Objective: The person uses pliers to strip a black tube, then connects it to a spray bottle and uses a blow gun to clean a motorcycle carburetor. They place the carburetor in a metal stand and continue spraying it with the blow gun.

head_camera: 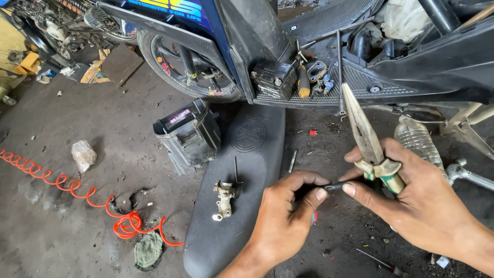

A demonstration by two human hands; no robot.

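My right hand (419,198) grips long-nose pliers (363,128) with green and cream handles, jaws pointing up and away. Its thumb and forefinger also pinch one end of a small dark rod-like part (334,186). My left hand (288,216) closes its fingers on the other end of that part. Both hands meet above the right edge of a black scooter seat (242,170) lying on the floor. A small metal carburettor-like piece (225,198) rests on the seat, just left of my left hand.
A scooter (319,46) with panels off stands ahead; a battery (275,80) and a screwdriver (303,82) lie on its footboard. A black plastic box (190,135), a coiled orange hose (77,193), a stone (83,154), a rag (148,250) and a clear bottle (418,140) are on the oily floor.
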